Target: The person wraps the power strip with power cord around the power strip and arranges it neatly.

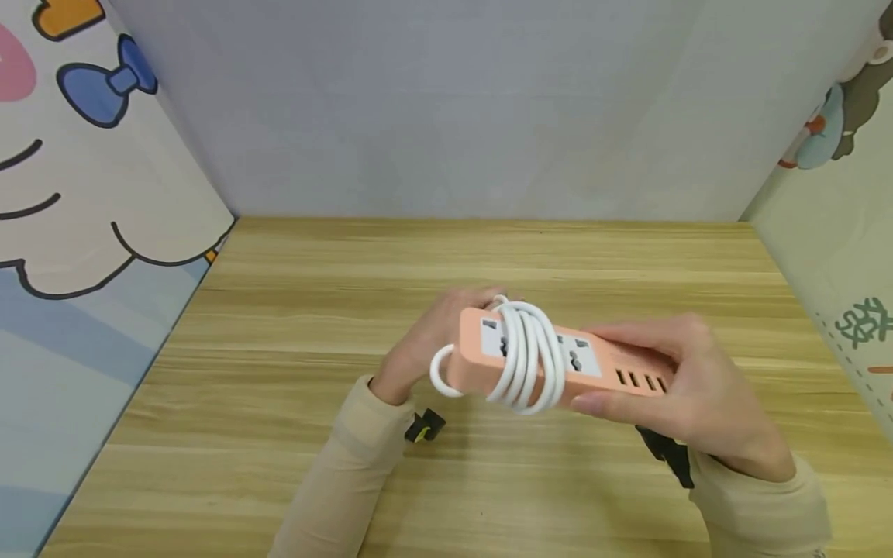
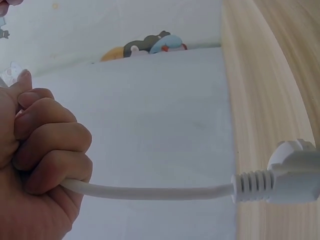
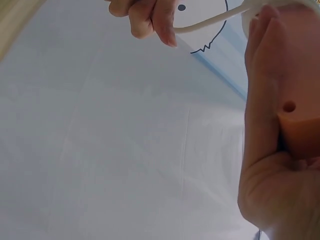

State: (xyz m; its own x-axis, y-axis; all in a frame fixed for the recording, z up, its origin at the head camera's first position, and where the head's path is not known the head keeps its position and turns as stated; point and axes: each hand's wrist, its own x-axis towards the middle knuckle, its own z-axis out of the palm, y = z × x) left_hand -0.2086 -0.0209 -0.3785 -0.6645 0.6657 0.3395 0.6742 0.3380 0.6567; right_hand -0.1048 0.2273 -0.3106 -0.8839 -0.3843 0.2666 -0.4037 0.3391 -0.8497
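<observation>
An orange power strip (image 1: pixel 460 372) is held up above the table by my right hand (image 1: pixel 705 387), thumb on the near side and fingers on the far side. Several turns of white cord (image 1: pixel 533 356) wrap its left part, beside the sockets. Behind that end, my left hand (image 1: pixel 439 325) is partly hidden in the head view. The left wrist view shows this hand (image 2: pixel 50 145) with fingers curled round the cord (image 2: pixel 150 193). From its fist the cord runs to a white plug (image 2: pixel 295 172). In the right wrist view, the strip's underside (image 3: pixel 305 75) lies against my right hand (image 3: pixel 265 125).
A wood-grain table (image 1: pixel 279 325) lies beneath both hands. A pale wall panel (image 1: pixel 453 108) stands at the back. Cartoon-printed panels flank it on the left (image 1: pixel 105 178) and right (image 1: pixel 837 232). Black wrist straps (image 1: pixel 425 426) show at both wrists.
</observation>
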